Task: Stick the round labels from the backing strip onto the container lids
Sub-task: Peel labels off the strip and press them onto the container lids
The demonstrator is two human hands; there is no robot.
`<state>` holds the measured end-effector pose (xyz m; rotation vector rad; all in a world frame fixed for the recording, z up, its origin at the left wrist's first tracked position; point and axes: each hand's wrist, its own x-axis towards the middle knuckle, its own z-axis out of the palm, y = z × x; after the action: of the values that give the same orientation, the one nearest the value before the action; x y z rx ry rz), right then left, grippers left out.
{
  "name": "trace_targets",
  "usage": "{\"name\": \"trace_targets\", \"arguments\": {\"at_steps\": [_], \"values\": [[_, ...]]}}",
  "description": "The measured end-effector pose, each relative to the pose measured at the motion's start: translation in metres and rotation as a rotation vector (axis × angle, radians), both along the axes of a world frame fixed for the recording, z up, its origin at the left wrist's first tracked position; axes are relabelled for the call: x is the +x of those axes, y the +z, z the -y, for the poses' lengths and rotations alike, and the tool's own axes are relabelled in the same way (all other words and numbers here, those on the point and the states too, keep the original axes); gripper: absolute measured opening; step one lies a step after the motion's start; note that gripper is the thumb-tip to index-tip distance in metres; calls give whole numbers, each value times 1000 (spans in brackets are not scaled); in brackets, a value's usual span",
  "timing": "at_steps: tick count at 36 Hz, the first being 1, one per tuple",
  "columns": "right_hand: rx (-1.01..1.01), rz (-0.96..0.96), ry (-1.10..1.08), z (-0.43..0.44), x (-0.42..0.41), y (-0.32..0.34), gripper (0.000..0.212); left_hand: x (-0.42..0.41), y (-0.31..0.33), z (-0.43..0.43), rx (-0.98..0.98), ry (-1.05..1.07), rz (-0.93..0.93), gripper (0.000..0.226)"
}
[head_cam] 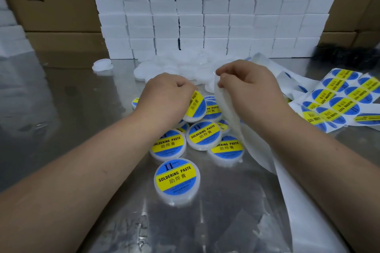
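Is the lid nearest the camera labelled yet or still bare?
Labelled. The nearest lid lies flat on the table, and a blue-and-yellow "SOLDERING PASTE" label covers its top.

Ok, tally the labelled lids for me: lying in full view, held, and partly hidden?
Labelled lids lying in full view: 4
Labelled lid in the left hand: 1
Labelled lids partly hidden: at least 4
Total: at least 9

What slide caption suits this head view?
Left hand holds a labelled lid; right hand pinches the backing strip.
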<state>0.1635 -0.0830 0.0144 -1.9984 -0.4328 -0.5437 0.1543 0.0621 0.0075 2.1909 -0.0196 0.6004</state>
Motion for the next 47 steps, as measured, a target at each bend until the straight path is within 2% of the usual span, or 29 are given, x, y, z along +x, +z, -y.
{"name": "trace_targets", "arguments": {"at_steps": [5,8,12,16,19,22,24,27,30,33,39,43,47], "values": [[11,25,90,0,0,-2,34,1,-2,1,148,8,-21,29],[42,26,139,-1,-2,-1,39,0,-1,0,185,8,19,42],[59,70,210,-3,-9,1,45,-4,2,6,-45,-121,44,47],[65,102,235,-1,-11,1,40,-7,0,10,-94,-216,71,42],[79,126,170,-1,-10,1,43,-9,1,11,-157,-227,89,39],[134,141,-12,0,-8,3,23,-11,5,10,-225,-227,100,34],[191,108,-116,3,-5,6,11,-11,6,9,-272,-226,113,31],[175,-31,-112,6,-2,11,38,-10,6,9,-289,-232,125,30],[176,-191,-46,4,-3,11,45,-11,5,11,-305,-263,113,36],[182,-252,-45,3,-3,11,48,-13,4,12,-325,-299,98,46],[269,-266,-46,0,-10,19,48,-17,4,14,-274,-360,63,51],[235,-225,-94,0,-11,20,25,-21,7,16,-265,-383,31,49],[282,-224,-45,0,-13,22,33,-22,6,19,-264,-381,-9,46]]}}
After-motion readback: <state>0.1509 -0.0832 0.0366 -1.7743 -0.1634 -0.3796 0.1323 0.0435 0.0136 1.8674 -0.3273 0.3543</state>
